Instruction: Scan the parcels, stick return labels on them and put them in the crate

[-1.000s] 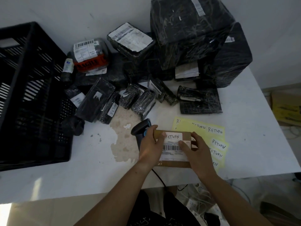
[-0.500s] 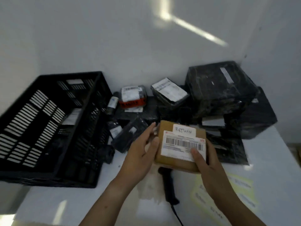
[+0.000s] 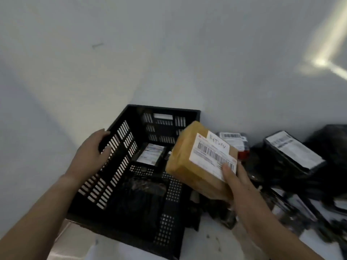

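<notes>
- Black slatted crate [image 3: 163,109], at lower centre-left of the frame, is gripped at its left wall by the left hand [image 3: 92,152], fingers curled over the rim.
- Inside the crate, a white-labelled parcel [image 3: 150,155] and a dark film-wrapped parcel [image 3: 142,201] are seen lying on the floor.
- At centre, the brown parcel [image 3: 185,162] is held tilted over the crate's right edge by the right hand [image 3: 242,196], thumb pressed on its barcode label [image 3: 210,156]; a handwritten RETURN label [image 3: 217,144] is stuck above.
- At far right, black parcels [image 3: 294,152] are piled.
</notes>
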